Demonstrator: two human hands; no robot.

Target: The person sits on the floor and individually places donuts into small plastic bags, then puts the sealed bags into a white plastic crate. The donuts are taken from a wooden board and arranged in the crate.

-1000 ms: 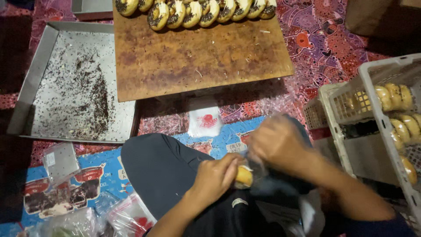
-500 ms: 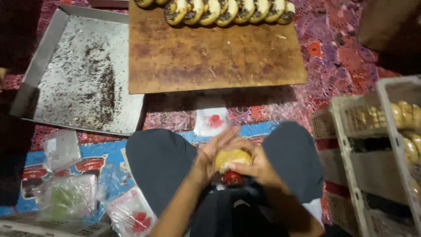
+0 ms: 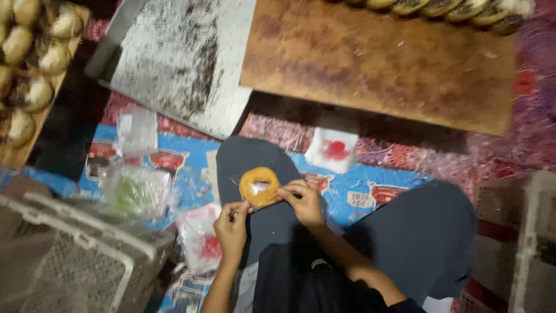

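A golden ring-shaped doughnut [image 3: 260,186] in a thin clear plastic bag lies over my left knee [image 3: 255,168]. My left hand [image 3: 233,226] pinches the bag's lower left edge. On the right side, my right hand [image 3: 303,201] grips the bag just beside the doughnut. Both hands hold the same bag between them. I sit with dark trousers, my right knee [image 3: 423,237] lower right.
A wooden board [image 3: 370,69] carries a row of doughnuts [image 3: 446,8] at its far edge. A metal tray [image 3: 179,64] dusted with dark crumbs sits left of it. More doughnuts [image 3: 29,69] lie far left. A white plastic crate [image 3: 75,249] and loose plastic bags [image 3: 139,191] are at lower left.
The view swung left, so the right crate left the frame and a left one appeared. The doughnut went from cupped between both hands to lying bagged on my left knee.
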